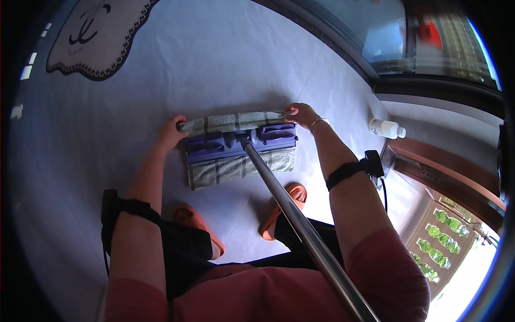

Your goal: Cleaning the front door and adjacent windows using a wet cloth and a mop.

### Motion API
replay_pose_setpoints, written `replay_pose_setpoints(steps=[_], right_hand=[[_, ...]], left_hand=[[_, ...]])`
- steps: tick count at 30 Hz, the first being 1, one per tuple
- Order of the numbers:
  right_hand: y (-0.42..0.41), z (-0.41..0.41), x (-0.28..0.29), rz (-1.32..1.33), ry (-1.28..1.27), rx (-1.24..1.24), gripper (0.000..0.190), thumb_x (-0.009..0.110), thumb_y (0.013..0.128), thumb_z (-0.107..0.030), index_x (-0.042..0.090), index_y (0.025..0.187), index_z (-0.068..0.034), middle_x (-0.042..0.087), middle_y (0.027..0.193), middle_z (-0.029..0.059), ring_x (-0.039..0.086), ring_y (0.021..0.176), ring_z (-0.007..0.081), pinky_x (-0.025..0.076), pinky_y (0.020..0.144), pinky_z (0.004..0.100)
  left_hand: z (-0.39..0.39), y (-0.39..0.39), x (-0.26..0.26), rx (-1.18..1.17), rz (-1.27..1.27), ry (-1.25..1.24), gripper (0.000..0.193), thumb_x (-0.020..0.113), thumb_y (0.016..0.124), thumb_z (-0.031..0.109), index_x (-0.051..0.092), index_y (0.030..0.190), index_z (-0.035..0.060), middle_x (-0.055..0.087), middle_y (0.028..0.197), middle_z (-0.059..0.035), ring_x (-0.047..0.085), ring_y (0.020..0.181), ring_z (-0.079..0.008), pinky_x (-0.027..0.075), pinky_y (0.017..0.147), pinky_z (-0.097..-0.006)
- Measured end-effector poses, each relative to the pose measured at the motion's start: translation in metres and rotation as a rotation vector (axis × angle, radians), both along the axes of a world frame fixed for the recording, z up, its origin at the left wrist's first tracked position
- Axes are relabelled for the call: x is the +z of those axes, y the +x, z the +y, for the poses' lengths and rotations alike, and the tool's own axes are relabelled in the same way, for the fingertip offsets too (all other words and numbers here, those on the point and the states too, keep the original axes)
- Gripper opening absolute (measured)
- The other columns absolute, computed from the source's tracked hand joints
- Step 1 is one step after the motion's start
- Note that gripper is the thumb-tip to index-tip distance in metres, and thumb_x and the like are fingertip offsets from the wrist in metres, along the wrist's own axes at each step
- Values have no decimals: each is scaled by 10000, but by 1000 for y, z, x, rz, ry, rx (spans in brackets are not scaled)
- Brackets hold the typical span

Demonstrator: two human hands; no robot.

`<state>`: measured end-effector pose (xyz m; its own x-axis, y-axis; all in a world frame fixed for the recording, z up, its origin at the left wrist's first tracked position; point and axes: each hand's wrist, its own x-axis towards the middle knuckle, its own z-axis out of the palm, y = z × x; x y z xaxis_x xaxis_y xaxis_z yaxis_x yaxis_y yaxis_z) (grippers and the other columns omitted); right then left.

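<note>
A purple plastic flat mop head [205,147] lies on the floor in front of my feet, with a striped grey-green cloth [231,123] under it. The cloth shows along both long sides of the head. My left hand [171,131] grips the far left corner of the cloth, and my right hand [301,114] pinches its far right corner. Between them the far edge is stretched and lifted beside the head's clamps. The metal mop pole [297,223] runs from the head's joint back past my right side; neither hand touches it.
Pale marbled tiles [225,60] form the floor. A patterned mat [96,40] lies at the far left. A white bottle [388,129] lies near the right wall, by a doorway frame [446,173]. Orange slippers [195,225] are on my feet. Glass panels [386,36] stand at upper right.
</note>
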<state>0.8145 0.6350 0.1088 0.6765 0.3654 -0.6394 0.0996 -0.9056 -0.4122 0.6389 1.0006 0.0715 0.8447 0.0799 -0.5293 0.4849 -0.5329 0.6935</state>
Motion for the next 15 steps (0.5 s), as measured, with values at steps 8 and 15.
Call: replay_pose_setpoints(steps=[8,15], right_hand=[[-4,4,8,-179,-206,45,490,660,625,-195,488,1080,-143,488,1044,127,445,1027,307,356,885,373],[-12,-1,16,25,52,286,892,744,519,-421,367,1251,-78,406,1234,146,362,1153,314,314,958,377]], left_hand=[[-23,14,39,-185,-101,546,455,709,624,140,478,1016,118,475,1048,-95,490,962,-300,416,819,-379],[-23,-6,32,-248,-179,193,505,718,639,244,471,1049,85,451,1163,-110,413,1097,-289,365,905,-352]])
